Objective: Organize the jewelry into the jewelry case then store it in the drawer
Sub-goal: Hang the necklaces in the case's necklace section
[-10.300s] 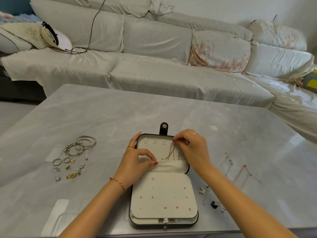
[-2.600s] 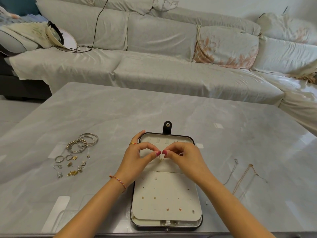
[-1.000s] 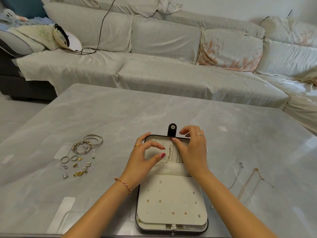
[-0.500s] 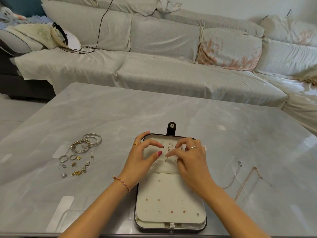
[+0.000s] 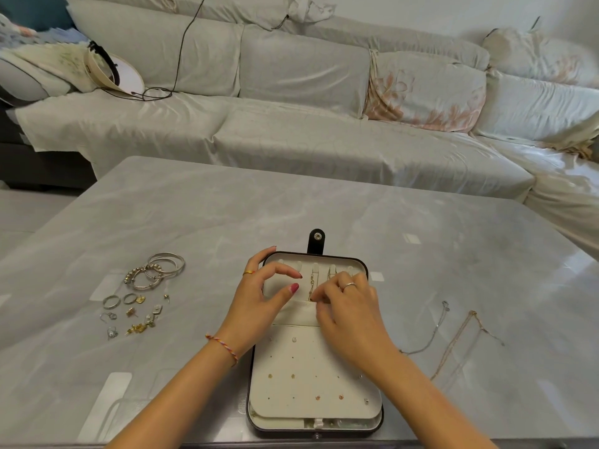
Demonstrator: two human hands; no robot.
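Jewelry case (image 5: 316, 384) under curled fingers (image 5: 319, 294)

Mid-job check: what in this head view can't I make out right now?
- Right hand fingers: curled over the case pocket; whether they pinch the chain is hidden.
- Drawer: nowhere in the head view.
- Earrings on the table: too small to tell apart.
- Jewelry case front compartment: contents blurred.

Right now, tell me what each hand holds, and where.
Left hand holds nothing. Right hand: fingertips at the necklace chain near the pocket edge; a grip cannot be told.
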